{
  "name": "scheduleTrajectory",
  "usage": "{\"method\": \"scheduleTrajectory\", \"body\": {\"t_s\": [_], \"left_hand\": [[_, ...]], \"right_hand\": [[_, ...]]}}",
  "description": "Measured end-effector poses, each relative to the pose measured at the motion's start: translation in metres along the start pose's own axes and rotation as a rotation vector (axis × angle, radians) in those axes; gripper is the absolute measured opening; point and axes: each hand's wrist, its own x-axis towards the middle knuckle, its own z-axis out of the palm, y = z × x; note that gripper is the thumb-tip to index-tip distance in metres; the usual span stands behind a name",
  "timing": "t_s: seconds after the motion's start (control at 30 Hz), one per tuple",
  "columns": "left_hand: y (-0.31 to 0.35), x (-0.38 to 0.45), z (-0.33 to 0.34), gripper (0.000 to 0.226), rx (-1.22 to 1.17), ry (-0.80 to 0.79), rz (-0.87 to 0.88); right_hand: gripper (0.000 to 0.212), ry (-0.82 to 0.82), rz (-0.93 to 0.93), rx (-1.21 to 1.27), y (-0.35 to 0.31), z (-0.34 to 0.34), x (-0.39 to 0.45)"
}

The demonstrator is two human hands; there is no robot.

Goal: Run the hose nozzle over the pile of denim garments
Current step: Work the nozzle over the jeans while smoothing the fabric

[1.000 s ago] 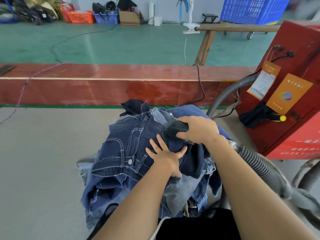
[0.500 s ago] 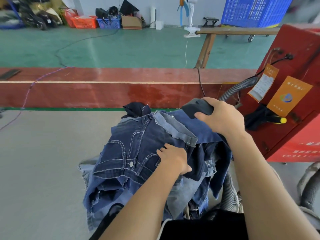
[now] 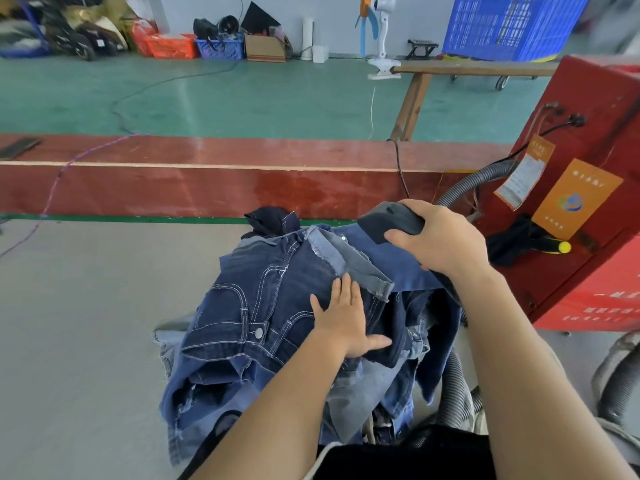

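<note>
Right hand (image 3: pixel 441 239) is wrapped around the dark hose nozzle (image 3: pixel 389 221), gripping it at the far right edge of the denim pile (image 3: pixel 277 306), long axis running left-right with the tip pointing left. Left hand (image 3: pixel 343 317) lies flat, fingers straight, pressing the jeans on the grey table (image 3: pixel 76 323).

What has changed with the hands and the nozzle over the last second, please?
The right hand carried the nozzle from the pile's middle to its far right edge. The left hand curled, then flattened again on the denim pile. The pile and red machine stayed put.
</note>
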Motion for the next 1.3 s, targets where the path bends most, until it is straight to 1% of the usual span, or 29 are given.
{"method": "scheduleTrajectory", "body": {"t_s": [0.07,0.13,0.27,0.33,0.47,0.57,0.77,0.9,0.97,1.1,1.17,1.27,1.3], "left_hand": [[0.007,-0.001,0.002,0.114,-0.023,-0.059,0.019],[0.013,-0.005,0.003,0.117,0.01,-0.105,0.035],[0.016,-0.01,0.005,0.119,0.053,-0.149,0.042],[0.015,-0.011,0.004,0.119,0.06,-0.158,0.048],[0.015,-0.008,0.005,0.121,0.067,-0.173,0.057],[0.014,-0.005,0.005,0.119,0.104,-0.19,0.054],[0.015,-0.004,0.003,0.111,0.11,-0.198,0.073],[0.013,-0.003,0.005,0.105,0.094,-0.18,0.09],[0.013,0.0,0.007,0.098,0.105,-0.177,0.103],[0.012,0.003,0.011,0.074,0.208,-0.187,0.156],[0.009,0.003,0.011,0.071,0.197,-0.205,0.17],[0.007,0.001,0.01,0.066,0.317,-0.233,0.203],[0.007,0.001,0.012,0.063,0.306,-0.235,0.2]], "right_hand": [[0.042,-0.042,-0.024,-0.009,-0.002,0.0,-0.001],[0.038,-0.091,-0.049,-0.013,-0.007,0.002,-0.003],[0.036,-0.216,-0.105,-0.09,-0.016,0.015,-0.008],[0.038,-0.267,-0.124,-0.145,-0.019,0.027,-0.01],[0.044,-0.314,-0.149,-0.278,-0.026,0.055,-0.015],[0.045,-0.304,-0.148,-0.319,-0.027,0.07,-0.014],[0.043,-0.257,-0.125,-0.293,-0.03,0.086,-0.007],[0.045,-0.227,-0.127,-0.285,-0.037,0.095,-0.002],[0.043,-0.215,-0.123,-0.271,-0.04,0.099,0.001],[0.039,-0.182,-0.108,-0.242,-0.048,0.109,0.007],[0.04,-0.158,-0.107,-0.242,-0.053,0.115,0.01],[0.046,-0.145,-0.129,-0.218,-0.06,0.121,0.013],[0.049,-0.14,-0.132,-0.17,-0.062,0.119,0.015]]}}
